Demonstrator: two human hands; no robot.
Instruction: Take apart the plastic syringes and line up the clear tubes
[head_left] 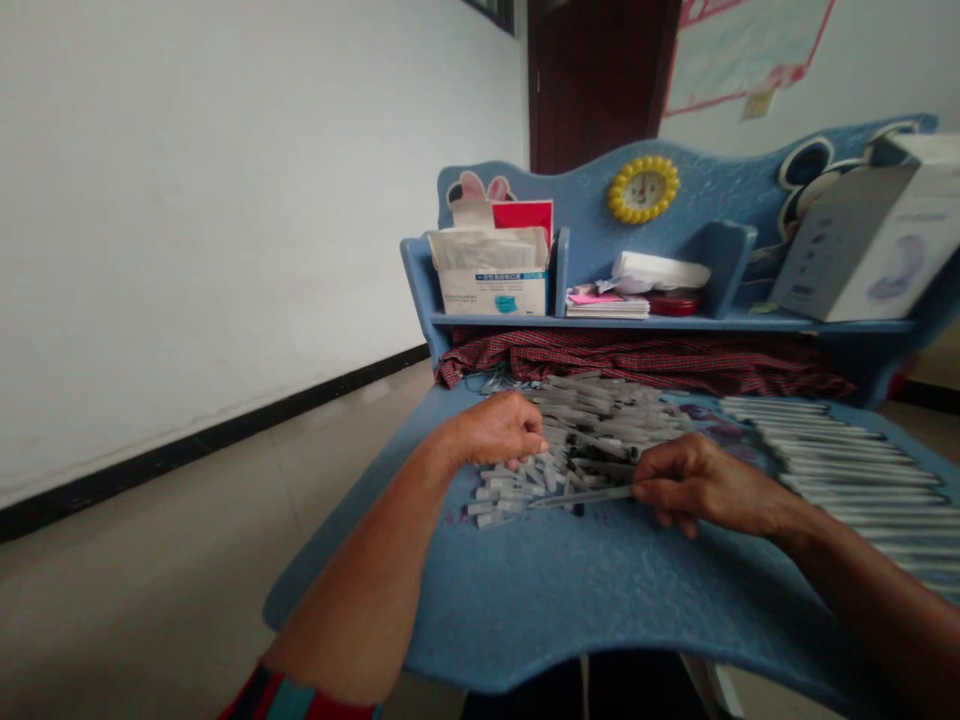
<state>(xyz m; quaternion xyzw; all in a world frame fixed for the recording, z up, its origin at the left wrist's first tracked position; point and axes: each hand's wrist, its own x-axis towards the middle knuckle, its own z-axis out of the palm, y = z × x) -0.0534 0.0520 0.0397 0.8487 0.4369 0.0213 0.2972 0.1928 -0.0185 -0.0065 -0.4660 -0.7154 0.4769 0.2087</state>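
Note:
My right hand pinches a slim translucent pen barrel by its right end. The barrel lies nearly level and points left, just above the blue desk. My left hand is closed, its fingers curled down at the left side of the pile; whatever they hold is hidden. Just below it are several small clear pen caps. Behind and between both hands spreads a heap of translucent pen parts, with some dark bits among them. Beyond my right forearm, pens lie side by side in a long row.
The blue desk has a curved front edge and a raised shelf at the back. On that shelf stand a mask box, papers and a large white box. A checked cloth is bunched beneath.

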